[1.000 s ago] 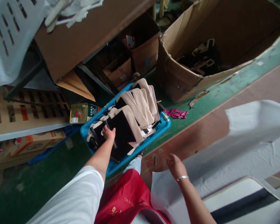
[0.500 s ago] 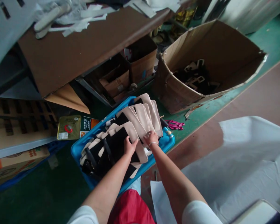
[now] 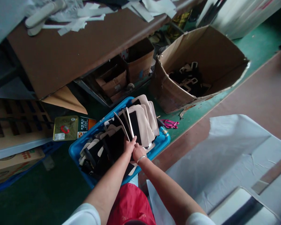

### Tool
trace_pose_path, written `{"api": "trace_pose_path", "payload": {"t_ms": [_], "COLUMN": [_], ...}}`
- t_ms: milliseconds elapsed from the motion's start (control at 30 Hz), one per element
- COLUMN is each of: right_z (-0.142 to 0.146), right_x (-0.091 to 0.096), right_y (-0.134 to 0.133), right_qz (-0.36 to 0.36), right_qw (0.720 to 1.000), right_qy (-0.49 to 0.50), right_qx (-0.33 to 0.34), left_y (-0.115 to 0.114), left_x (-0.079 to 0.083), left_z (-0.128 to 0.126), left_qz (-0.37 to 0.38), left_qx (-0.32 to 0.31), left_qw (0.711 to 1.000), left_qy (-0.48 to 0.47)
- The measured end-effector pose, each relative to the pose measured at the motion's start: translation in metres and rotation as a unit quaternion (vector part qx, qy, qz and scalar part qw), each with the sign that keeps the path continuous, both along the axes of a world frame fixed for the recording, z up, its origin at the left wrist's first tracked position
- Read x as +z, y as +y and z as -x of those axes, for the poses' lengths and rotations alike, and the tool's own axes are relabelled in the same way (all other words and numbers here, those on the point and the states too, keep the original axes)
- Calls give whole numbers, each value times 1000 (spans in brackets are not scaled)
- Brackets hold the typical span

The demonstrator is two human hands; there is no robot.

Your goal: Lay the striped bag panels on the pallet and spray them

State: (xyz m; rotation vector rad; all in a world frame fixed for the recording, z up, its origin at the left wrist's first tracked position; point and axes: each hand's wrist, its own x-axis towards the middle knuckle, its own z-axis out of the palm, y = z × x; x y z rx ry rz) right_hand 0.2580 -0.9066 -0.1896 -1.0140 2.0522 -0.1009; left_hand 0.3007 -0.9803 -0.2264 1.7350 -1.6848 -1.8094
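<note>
While both hands meet over the near middle of the blue tub, the left hand has its grip closed, pinching the near ends of two edge-on panels tilted up out of the pile. Right hand, with a bracelet at the wrist, sits just beside it, fingers bunched at the same near ends; cannot tell whether its grip pinches a panel or only touches, fingertips hidden. Panels are in the tub, among more beige-and-black pieces: overlapping beige ones lie right of the hands, darker ones with black straps left. Tub is on the green floor. Near its left end: a gold-green tin and a dark printed packet. Magenta bundle lies on the floor just beyond the right end. Behind that, a big open carton holds black parts with pale loops. Brown tabletop at upper left carries white scraps; smaller cartons underneath. White sheet lies at right, red apron bottom centre.
</note>
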Motion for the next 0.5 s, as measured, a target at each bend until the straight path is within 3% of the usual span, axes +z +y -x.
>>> {"api": "trace_pose_path", "payload": {"t_ms": [233, 367, 500], "right_z": [-15, -29, -37], "right_x": [41, 73, 98], "right_y": [0, 0, 22], "right_qz": [53, 120, 252], "right_qw": [992, 979, 950], "right_qy": [9, 23, -3], "right_qx": [110, 160, 184], "left_y": [-20, -35, -53], "left_x": [41, 76, 118], "left_z": [-31, -50, -84], "left_qz": [69, 107, 121], "left_qx": [-58, -46, 15], "left_qw": [987, 982, 987], "left_qy": [-132, -149, -104]}}
